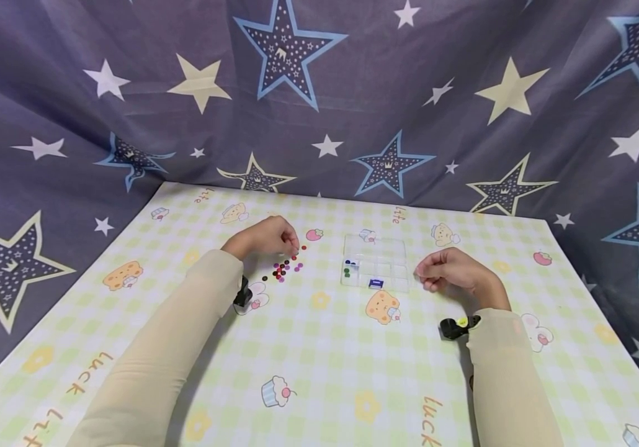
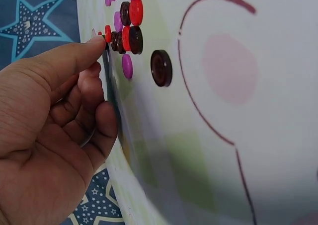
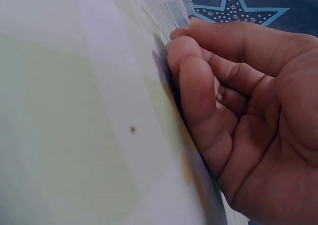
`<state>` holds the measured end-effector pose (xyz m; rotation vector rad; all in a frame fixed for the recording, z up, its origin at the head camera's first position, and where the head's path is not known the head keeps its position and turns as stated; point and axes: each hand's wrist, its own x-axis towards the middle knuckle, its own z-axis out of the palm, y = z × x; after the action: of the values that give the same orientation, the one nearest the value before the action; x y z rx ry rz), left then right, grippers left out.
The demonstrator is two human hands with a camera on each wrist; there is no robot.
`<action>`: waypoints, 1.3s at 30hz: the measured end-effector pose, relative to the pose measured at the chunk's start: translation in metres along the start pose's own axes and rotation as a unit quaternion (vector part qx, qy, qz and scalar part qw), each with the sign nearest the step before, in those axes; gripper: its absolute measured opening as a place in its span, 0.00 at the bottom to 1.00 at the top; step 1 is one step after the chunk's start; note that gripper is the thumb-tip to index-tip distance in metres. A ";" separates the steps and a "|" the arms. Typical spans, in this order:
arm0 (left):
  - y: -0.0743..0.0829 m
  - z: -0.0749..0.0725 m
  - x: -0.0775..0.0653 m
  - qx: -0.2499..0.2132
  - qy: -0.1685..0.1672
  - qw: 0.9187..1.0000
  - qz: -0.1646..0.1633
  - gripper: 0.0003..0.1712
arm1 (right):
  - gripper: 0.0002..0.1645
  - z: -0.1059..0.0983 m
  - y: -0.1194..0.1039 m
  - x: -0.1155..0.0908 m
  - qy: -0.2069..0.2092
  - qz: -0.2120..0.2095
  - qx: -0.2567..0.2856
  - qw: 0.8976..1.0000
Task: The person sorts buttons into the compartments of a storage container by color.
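My left hand (image 1: 275, 237) is at the far left of a loose group of small round buttons (image 1: 281, 271), coloured red, dark brown and purple. Its thumb and fingertips come close together beside a red button (image 2: 108, 34); whether they pinch one is hidden. A dark brown button (image 2: 161, 68) lies apart, nearer the wrist. My right hand (image 1: 453, 270) is by the right side of a clear compartment box (image 1: 376, 251). Its thumb and index fingertips nearly meet at the box's edge (image 3: 174, 11), and I cannot tell whether they grip it. Other right fingers curl inward.
Blue buttons (image 1: 350, 262) and green buttons (image 1: 347, 272) sit in left compartments of the box. A dark blue label (image 1: 376, 284) marks its near edge. A checked, printed cloth (image 1: 319, 347) covers the table; a starry curtain (image 1: 330, 118) hangs behind.
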<state>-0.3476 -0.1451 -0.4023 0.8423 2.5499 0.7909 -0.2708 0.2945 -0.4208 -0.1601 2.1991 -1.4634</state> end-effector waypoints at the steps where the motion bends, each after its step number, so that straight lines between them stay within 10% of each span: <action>1: 0.000 0.000 0.000 -0.002 -0.002 1.000 0.001 0.05 | 0.15 0.000 0.000 0.000 0.000 0.000 0.000 1.000; 39: 0.002 -0.002 -0.008 0.012 -0.022 1.000 -0.007 0.05 | 0.15 0.000 0.000 0.000 -0.002 -0.004 -0.002 1.000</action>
<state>-0.3419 -0.1496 -0.3984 0.8394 2.5296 0.7306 -0.2706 0.2945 -0.4202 -0.1729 2.2006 -1.4614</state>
